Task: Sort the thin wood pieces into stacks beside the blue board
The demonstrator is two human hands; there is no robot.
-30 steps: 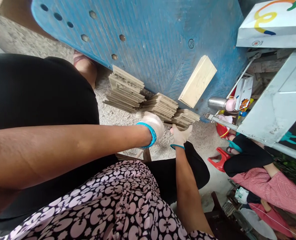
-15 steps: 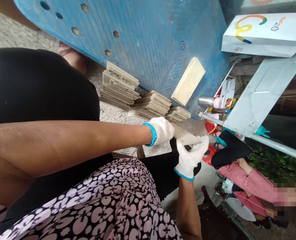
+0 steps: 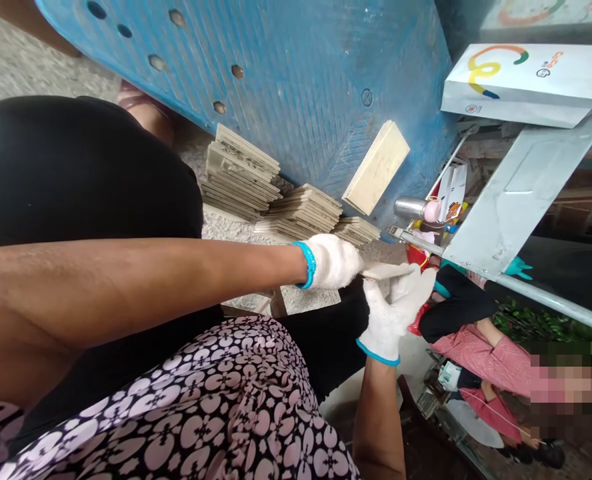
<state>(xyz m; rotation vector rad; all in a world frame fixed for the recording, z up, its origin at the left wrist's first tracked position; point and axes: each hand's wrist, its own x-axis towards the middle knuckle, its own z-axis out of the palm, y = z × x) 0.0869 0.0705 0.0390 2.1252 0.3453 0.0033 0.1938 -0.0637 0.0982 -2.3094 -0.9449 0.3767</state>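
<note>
A flat cream strip (image 3: 383,270), thin and nearly edge-on, spans the gap between my two white-gloved hands. My left hand (image 3: 333,261) is closed round its near end, which its fingers hide. At the other end my right hand (image 3: 399,307) has the strip between its thumb and fingers. Just beyond the hands stand stacks of similar cream pieces: a tall stack (image 3: 241,173), a middle stack (image 3: 303,210) and a smaller stack (image 3: 359,230), along the edge of the blue ridged surface (image 3: 296,80). A separate cream block of pieces (image 3: 377,167) lies on the blue surface.
A steel bottle with a pink cap (image 3: 411,207) lies past the cream block. To the right are a white paper bag (image 3: 521,87), a grey metal panel (image 3: 536,180) and a metal bar (image 3: 551,300). A person in pink (image 3: 496,367) sits at lower right.
Both hands have shifted right with the strip. The strip has turned from showing its broad face to nearly edge-on. The stacks have not visibly changed.
</note>
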